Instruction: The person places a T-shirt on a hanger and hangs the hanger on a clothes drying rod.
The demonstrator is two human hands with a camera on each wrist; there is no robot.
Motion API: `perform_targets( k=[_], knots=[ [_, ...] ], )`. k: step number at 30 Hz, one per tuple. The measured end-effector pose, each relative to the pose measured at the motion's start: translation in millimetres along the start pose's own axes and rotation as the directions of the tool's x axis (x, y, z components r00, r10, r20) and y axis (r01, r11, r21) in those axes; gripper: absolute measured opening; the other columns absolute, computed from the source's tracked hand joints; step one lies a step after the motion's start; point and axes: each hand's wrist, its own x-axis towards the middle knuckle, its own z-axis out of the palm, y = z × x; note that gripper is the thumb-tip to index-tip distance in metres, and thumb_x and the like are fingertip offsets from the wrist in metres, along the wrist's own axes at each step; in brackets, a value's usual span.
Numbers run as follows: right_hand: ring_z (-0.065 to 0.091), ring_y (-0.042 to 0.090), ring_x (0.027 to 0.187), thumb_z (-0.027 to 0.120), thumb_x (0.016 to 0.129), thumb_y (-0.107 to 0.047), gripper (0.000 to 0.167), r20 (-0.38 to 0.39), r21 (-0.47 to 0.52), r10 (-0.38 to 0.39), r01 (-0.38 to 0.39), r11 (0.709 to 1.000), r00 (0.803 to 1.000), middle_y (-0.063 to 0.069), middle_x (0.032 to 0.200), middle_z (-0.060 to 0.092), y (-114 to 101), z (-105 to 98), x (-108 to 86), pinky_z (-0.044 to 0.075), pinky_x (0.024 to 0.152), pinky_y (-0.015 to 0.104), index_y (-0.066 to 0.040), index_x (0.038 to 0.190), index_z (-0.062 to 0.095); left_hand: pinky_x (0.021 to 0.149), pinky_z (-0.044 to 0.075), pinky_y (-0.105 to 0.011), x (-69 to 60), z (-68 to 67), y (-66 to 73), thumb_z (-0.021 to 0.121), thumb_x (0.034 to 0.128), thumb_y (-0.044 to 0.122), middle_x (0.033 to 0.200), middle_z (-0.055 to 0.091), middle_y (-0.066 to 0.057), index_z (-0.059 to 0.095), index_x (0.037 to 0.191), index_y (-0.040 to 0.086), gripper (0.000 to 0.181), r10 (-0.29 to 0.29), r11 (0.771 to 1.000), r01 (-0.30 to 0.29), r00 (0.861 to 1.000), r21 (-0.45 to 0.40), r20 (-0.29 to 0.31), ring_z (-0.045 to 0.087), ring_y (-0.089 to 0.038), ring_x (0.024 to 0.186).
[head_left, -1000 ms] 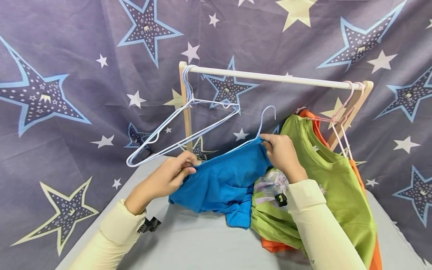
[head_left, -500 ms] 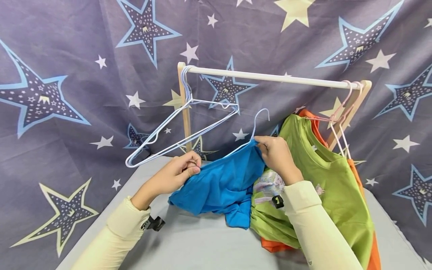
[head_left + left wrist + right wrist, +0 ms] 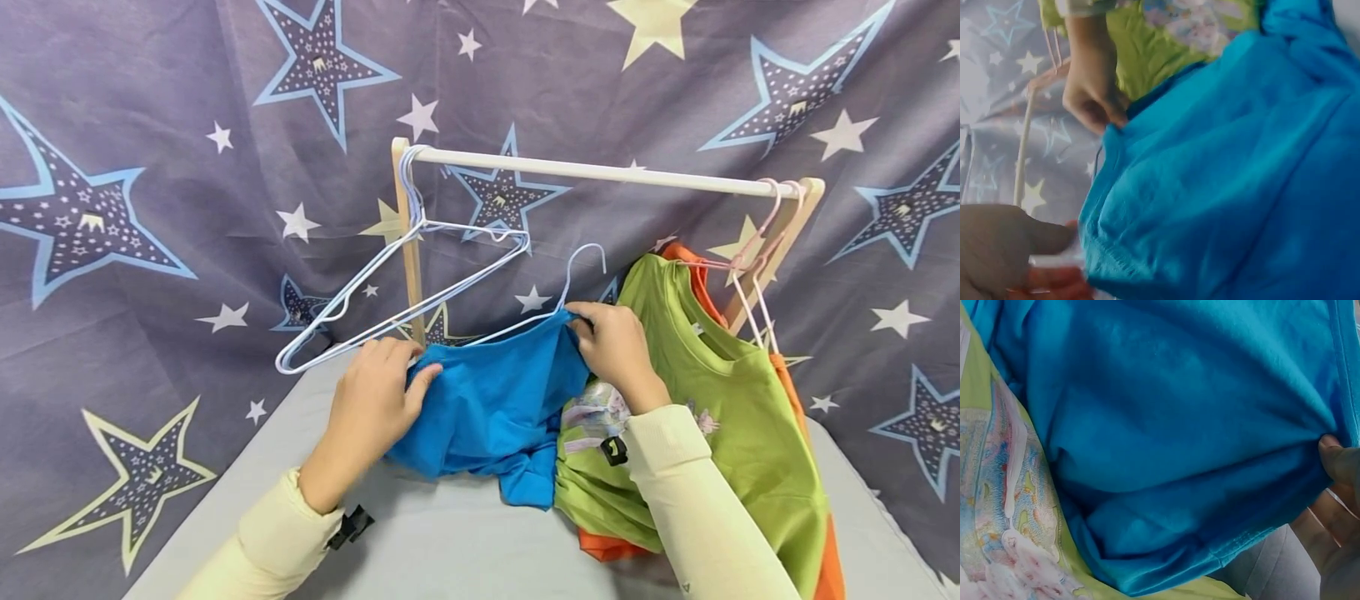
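Observation:
A bright blue garment [image 3: 495,408] with a stitched edge hangs in folds between both hands, its lower part bunched on the grey surface. A pale blue wire hanger [image 3: 567,271] shows its hook above the cloth and part of its arm behind the upper edge. My right hand [image 3: 618,350] pinches that edge beside the hook; the right wrist view shows the thumb on the cloth and fingers [image 3: 1317,534] behind. At the garment's left corner my left hand [image 3: 372,404] grips the edge, thumb in front. Its fingertips [image 3: 1060,284] are blurred in the left wrist view.
Behind stands a wooden rack with a white rail [image 3: 600,172]. Several pale blue hangers [image 3: 450,287] hang at its left end. At its right, a green shirt [image 3: 720,417] and orange clothing [image 3: 828,558] hang on pink and white hangers [image 3: 752,283]. A star-patterned cloth [image 3: 187,208] forms the backdrop.
The left hand has turned and shifted its hold at the garment's left corner, and the cloth's upper edge there now lies flatter. The right hand and hanger hook have shifted slightly left.

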Motion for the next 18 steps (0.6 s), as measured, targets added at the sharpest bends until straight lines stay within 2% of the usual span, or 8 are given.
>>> perform_targets(
  k=[4, 9, 13, 18],
  knots=[
    [0.055, 0.022, 0.054, 0.071, 0.093, -0.004, 0.020, -0.011, -0.002, 0.024, -0.024, 1.000, 1.000, 0.012, 0.090, 0.077, 1.2, -1.2, -0.8, 0.044, 0.056, 0.043, -0.008, 0.111, 0.079, 0.071, 0.053, -0.047, -9.2, 7.2, 2.7, 0.083, 0.0865, 0.017, 0.095, 0.068, -0.016, 0.070, 0.107, -0.004, 0.032, 0.072, 0.993, -0.069, 0.997, 0.092, -0.031, 0.060, -0.034, 0.085],
    [0.052, 0.021, 0.053, 0.071, 0.093, -0.005, 0.019, -0.016, 0.001, 0.037, -0.037, 0.999, 0.999, 0.010, 0.085, 0.076, -3.1, 0.6, -1.2, 0.043, 0.054, 0.042, -0.009, 0.110, 0.080, 0.073, 0.054, -0.049, -12.5, 16.5, 0.0, 0.075, 0.0807, -0.009, 0.093, 0.066, -0.018, 0.069, 0.105, -0.008, 0.025, 0.174, 0.978, -0.161, 0.981, 0.135, -0.091, 0.060, -0.036, 0.084],
    [0.054, 0.022, 0.054, 0.072, 0.093, -0.006, 0.019, -0.021, 0.004, 0.050, -0.050, 0.999, 0.999, 0.010, 0.085, 0.076, -6.8, 1.9, -1.8, 0.043, 0.054, 0.043, -0.010, 0.109, 0.080, 0.072, 0.055, -0.045, -11.0, 18.6, 0.6, 0.068, 0.0730, -0.017, 0.094, 0.068, -0.017, 0.071, 0.104, -0.008, 0.033, 0.174, 0.975, -0.161, 0.982, 0.156, -0.068, 0.059, -0.034, 0.082],
    [0.063, 0.025, 0.060, 0.073, 0.092, -0.006, 0.017, -0.049, 0.006, 0.052, -0.052, 0.999, 0.997, 0.009, 0.088, 0.077, -10.7, 3.7, -2.8, 0.048, 0.055, 0.045, -0.012, 0.107, 0.081, 0.071, 0.055, -0.044, -6.1, 19.6, 2.0, 0.069, 0.0761, -0.014, 0.092, 0.069, -0.015, 0.074, 0.104, -0.005, 0.030, 0.145, 0.978, -0.136, 0.988, 0.158, -0.046, 0.060, -0.032, 0.081]
  ],
)
